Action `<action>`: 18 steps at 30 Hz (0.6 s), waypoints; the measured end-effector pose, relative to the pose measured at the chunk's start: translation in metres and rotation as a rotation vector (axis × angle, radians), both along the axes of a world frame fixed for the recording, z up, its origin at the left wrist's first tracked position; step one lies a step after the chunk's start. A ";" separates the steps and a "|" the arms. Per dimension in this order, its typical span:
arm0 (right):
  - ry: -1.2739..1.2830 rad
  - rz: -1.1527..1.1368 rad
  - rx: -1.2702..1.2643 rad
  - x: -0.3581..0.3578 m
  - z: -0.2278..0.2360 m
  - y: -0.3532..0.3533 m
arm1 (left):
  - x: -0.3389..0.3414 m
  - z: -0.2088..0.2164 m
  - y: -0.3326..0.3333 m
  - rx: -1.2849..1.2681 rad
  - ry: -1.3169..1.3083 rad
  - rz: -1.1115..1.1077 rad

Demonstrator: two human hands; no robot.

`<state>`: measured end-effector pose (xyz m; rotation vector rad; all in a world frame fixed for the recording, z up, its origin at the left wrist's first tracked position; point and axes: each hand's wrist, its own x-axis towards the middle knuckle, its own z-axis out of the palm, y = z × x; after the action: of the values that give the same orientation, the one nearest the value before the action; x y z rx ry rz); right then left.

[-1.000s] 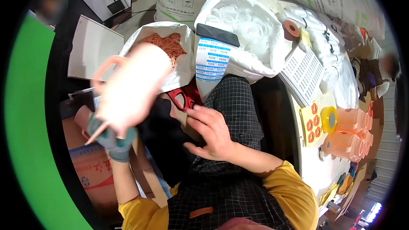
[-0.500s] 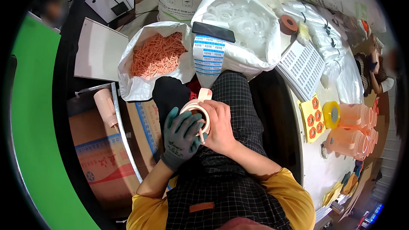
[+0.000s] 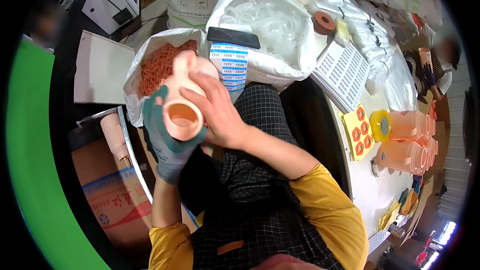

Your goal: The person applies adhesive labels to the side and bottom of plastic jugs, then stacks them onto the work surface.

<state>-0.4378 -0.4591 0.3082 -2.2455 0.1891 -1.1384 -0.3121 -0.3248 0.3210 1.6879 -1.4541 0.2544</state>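
A pink plastic jug (image 3: 176, 89) with an open round mouth is held up in front of me, the mouth turned toward me. My left hand (image 3: 169, 147), in a grey-green glove, grips it from the left and below. Bare, my right hand (image 3: 220, 112) is wrapped over its right side. Behind the jug, a white sack of thin pink plastic pieces (image 3: 160, 65) is partly hidden. A sack of clear plastic rings (image 3: 272, 27) stands to its right, with a dark phone (image 3: 233, 37) and a blue-and-white label sheet (image 3: 230, 65) at its edge.
On the table at right are several pink jugs (image 3: 402, 155), yellow tape (image 3: 380, 125), red-orange stickers (image 3: 359, 130), label sheets (image 3: 342, 72) and bundled clear bags (image 3: 375, 45). Another pink jug (image 3: 115, 135) lies above a cardboard box (image 3: 117, 200) at left. A co-worker's gloved hand (image 3: 429, 75) shows far right.
Both hands have moved up and left from my lap with the jug, toward the sack of pink pieces. The jug has been tipped so its mouth faces me. The view has shifted slightly.
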 end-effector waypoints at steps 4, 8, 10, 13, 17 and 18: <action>0.134 -0.128 -0.149 -0.010 0.039 -0.053 | 0.013 0.015 -0.007 -0.148 -0.027 0.134; 0.349 -0.542 -0.219 -0.040 0.015 -0.159 | -0.007 0.004 0.007 -0.091 0.006 0.114; 0.578 -0.675 -0.279 -0.043 -0.012 -0.210 | -0.029 0.013 0.017 0.009 -0.110 0.088; 0.664 -0.731 -0.304 -0.052 -0.042 -0.240 | -0.054 0.003 0.024 0.233 -0.033 -0.116; 0.592 -0.729 -0.294 -0.057 -0.031 -0.228 | -0.074 -0.023 0.028 0.211 0.107 -0.184; 0.561 -0.699 -0.235 -0.061 -0.030 -0.224 | -0.076 -0.022 0.027 0.177 0.128 -0.180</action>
<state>-0.4989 -0.6826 0.2785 -2.7588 1.1950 -0.8287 -0.3881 -0.2975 0.2987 1.6658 -1.5566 -0.0811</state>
